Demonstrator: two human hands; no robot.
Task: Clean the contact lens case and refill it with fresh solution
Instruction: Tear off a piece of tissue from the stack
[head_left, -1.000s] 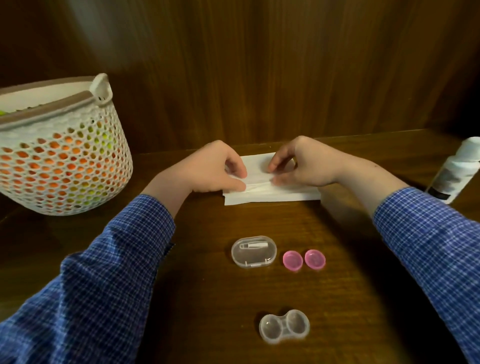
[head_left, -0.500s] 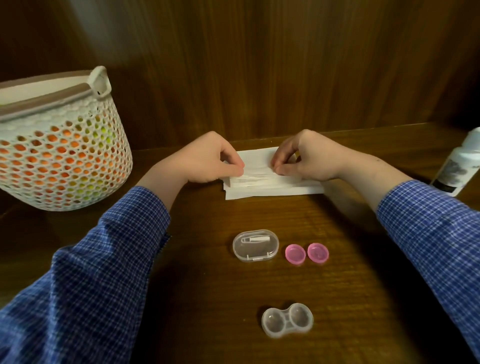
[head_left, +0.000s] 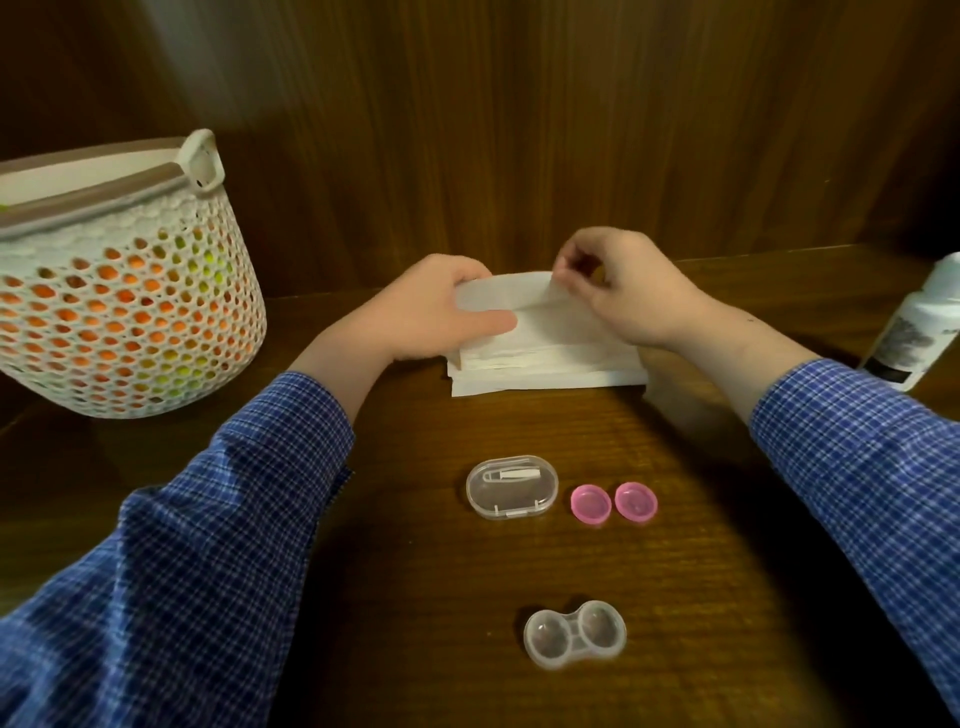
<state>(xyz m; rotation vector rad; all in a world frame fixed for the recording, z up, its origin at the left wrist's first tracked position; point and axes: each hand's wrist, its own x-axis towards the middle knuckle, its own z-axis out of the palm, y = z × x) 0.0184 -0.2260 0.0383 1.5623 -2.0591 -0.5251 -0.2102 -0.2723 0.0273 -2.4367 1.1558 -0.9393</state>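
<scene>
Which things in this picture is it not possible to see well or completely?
Head view only:
- Solution bottle: cut by the right edge; label blurred, unreadable.
- Basket: cut by the left edge; contents show only as colours through holes.
- Tissue stack: partly covered by the left hand and right hand.

Blue checked sleeves (head_left: 218, 525), white tissues (head_left: 550, 358), pink caps (head_left: 613, 503), clear case (head_left: 574, 634), white basket (head_left: 124, 306), brown table (head_left: 467, 597).

White mesh basket (head_left: 124, 312) far left on wooden table (head_left: 415, 597).
</scene>
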